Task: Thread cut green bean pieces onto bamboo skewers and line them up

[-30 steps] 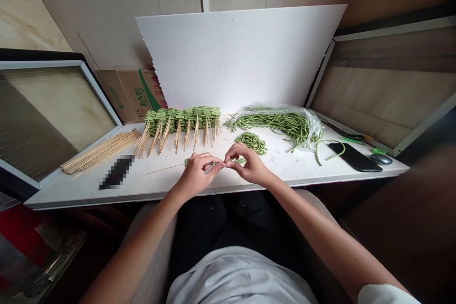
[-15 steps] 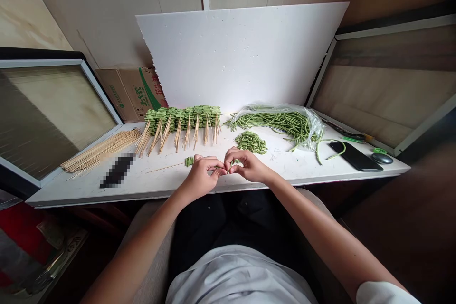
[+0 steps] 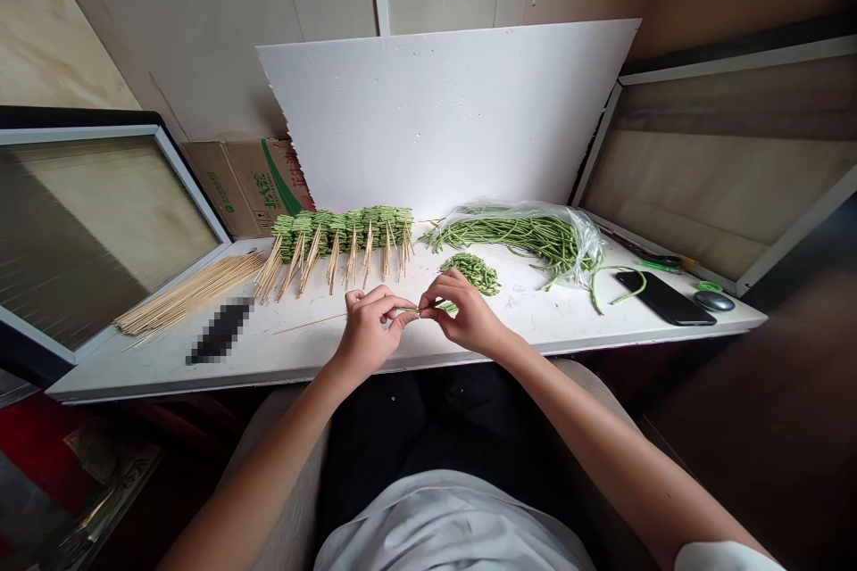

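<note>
My left hand [image 3: 371, 328] and my right hand [image 3: 461, 308] meet fingertip to fingertip above the front of the white table. Between them they pinch a thin green bean [image 3: 406, 310], one end in each hand. A wooden skewer [image 3: 309, 324] lies on the table and runs in behind my left hand, which hides its far end. Just beyond my right hand is a pile of short cut bean pieces [image 3: 480, 272]. Long beans [image 3: 536, 232] lie behind it in a clear plastic bag [image 3: 587, 241].
Stacked bean skewers [image 3: 345, 227] stand at the back left, sticks facing forward. Loose skewers [image 3: 191, 285] lie further left, near a pixelated dark object [image 3: 220, 330]. A black phone [image 3: 666, 297] and a round grey object [image 3: 713, 301] sit at the right. A white board [image 3: 448, 120] leans behind.
My hands have shifted slightly left and up, and the bean between them now shows more plainly. The short beans on the skewer are now hidden by my left hand. The view has tilted slightly.
</note>
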The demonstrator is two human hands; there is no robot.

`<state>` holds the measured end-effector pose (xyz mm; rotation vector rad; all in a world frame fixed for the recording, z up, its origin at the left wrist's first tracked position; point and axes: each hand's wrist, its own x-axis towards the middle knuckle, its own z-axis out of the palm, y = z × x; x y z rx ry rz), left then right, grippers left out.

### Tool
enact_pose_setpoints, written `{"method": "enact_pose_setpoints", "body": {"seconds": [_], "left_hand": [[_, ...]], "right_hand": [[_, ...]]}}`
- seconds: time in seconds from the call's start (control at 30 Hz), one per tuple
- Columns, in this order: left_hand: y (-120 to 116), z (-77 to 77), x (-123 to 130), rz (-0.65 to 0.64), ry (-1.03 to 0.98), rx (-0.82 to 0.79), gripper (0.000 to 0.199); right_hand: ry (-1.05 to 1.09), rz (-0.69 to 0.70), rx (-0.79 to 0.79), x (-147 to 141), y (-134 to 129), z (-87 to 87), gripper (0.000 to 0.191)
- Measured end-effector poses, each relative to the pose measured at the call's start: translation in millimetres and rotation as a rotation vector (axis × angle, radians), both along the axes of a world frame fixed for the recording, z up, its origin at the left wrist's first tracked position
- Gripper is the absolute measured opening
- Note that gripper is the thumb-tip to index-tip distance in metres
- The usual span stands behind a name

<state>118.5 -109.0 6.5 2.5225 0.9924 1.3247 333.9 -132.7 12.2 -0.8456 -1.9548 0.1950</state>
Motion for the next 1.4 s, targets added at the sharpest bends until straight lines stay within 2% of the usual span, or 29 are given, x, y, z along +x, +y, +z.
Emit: {"method": "enact_pose_setpoints", "body": {"seconds": [0.17,0.5,0.63,0.7,0.77,0.87,1.0,1.07,1.2,1.4], "left_hand": [[-6.2,3.4,3.1,-0.013,-0.039,-0.047,0.011],[1.9,1.6,1.7,-0.150,-0.132,-0.251,0.015],[13.0,7.5,-12.7,-0.111,-0.135,-0.207,0.015],[21.9,13.9,-26.9,-0.076,-0.178,-0.192,0.014],[29.9,19.9,-40.6,-0.016,-0.206,-0.169,0.015],[35.1,23.2,-49.9,0.028,-0.198,-0.131,0.021],[31.4,17.8,-41.1,0.022,-0.081,-0.142,0.030],[29.3,15.4,-35.9,0.001,-0.024,-0.178,0.033],[29.6,14.3,-34.4,-0.043,0.034,-0.222,0.037],[32.5,9.3,-35.0,-0.067,0.047,-0.253,0.039]], "right_hand": [[0.039,-0.010,0.031,-6.6,-4.0,-2.0,0.026],[0.080,0.069,-0.062,-7.1,-4.1,-1.0,0.018],[0.122,0.091,-0.087,3.8,4.4,-0.4,0.017],[0.178,0.055,-0.086,16.2,13.2,-2.3,0.020],[0.202,-0.043,-0.080,31.6,24.5,-8.2,0.020],[0.093,-0.210,-0.079,52.1,42.2,-25.6,0.021],[-0.079,-0.282,-0.120,62.4,58.0,-53.6,0.025],[-0.127,-0.276,-0.137,62.5,60.8,-62.2,0.026],[-0.185,-0.217,-0.167,64.9,60.9,-64.6,0.019],[-0.222,-0.199,-0.181,74.1,60.5,-61.6,0.009]]}}
